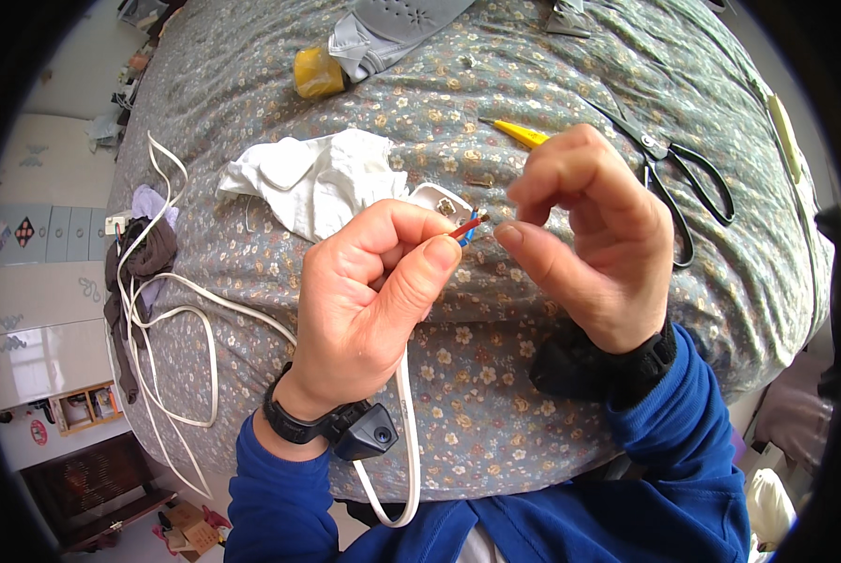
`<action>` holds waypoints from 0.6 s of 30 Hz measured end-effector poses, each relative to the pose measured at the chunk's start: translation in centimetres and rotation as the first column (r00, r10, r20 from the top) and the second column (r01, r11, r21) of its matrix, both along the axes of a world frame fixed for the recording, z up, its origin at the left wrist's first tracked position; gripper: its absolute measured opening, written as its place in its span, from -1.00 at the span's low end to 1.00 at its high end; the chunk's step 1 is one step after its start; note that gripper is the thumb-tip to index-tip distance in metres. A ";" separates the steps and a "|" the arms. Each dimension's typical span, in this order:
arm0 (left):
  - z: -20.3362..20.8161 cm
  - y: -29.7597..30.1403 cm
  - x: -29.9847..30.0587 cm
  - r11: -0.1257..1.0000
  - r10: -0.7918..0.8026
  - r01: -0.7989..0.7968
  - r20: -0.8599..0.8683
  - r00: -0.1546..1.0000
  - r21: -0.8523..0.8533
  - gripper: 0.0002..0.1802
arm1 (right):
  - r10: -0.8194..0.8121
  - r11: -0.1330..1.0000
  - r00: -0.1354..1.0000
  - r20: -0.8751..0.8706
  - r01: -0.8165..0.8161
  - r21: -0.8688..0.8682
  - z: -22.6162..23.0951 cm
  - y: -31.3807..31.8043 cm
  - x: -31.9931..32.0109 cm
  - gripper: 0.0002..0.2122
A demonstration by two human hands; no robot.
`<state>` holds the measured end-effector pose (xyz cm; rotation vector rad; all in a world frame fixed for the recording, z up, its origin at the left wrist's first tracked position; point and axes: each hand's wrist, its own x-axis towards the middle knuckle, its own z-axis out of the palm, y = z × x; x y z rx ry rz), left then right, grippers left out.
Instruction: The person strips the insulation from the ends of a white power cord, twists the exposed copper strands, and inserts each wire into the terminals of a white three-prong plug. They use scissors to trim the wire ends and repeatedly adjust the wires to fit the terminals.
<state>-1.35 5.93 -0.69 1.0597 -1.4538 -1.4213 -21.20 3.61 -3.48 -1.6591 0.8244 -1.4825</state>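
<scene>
Delicately, the left hand (369, 291) pinches a red wire (464, 228) and a blue wire (468, 236) between thumb and forefinger, its other fingers curled behind. Both wires are thin and smooth-skinned, and they poke out past the fingertips above the middle of the bed, with darker tips toward the right hand (594, 239). That hand holds nothing that shows: thumb and forefinger stand apart in a rounded C, the thumb tip just beside the wire ends.

Below the left hand, a glossy white cable (413, 436) hangs in a smooth U; more white cord (216, 352) lies in loose loops at the left. Just beyond the wires sits a white fitting (425, 195), a rounded shell with metal inside, near a soft, crumpled white cloth (312, 183).

Under everything, the flowered sheet (495, 413) spreads in fine wrinkles, its grey cotton-like weave dotted with small blossoms. Near the right hand lie a slim yellow tool (519, 132), partly hidden by the fingers, and scissors (659, 148) with long dark blades and black looped handles. Farther off, a stubby yellow cylinder (317, 73) touches a grey, perforated item (397, 28).
</scene>
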 end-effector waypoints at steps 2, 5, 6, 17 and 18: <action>-0.1 0.0 0.0 1.000 0.011 -0.011 0.006 1.000 -0.010 -0.87 | 0.010 0.997 0.993 -0.114 -0.018 -0.074 0.1 0.2 -0.1 -0.80; -0.1 -0.1 -0.1 1.000 0.003 -0.003 0.006 1.000 -0.016 -0.87 | -0.015 0.993 0.990 -0.142 -0.001 -0.115 -0.1 0.3 0.2 -0.82; -0.1 -0.1 0.0 1.000 0.001 -0.001 0.012 1.000 -0.019 -0.87 | -0.016 0.992 0.990 -0.143 -0.002 -0.123 -0.1 0.3 0.2 -0.82; 0.2 -0.1 -0.3 0.980 0.035 0.016 0.252 0.967 -0.199 -0.90 | 0.087 0.976 0.995 -0.047 -0.076 0.204 -0.1 1.0 0.2 -0.90; 0.1 -0.2 -0.3 0.969 0.038 0.032 0.276 0.960 -0.246 -0.91 | 0.085 0.974 0.995 -0.048 -0.073 0.213 -0.1 1.1 0.2 -0.90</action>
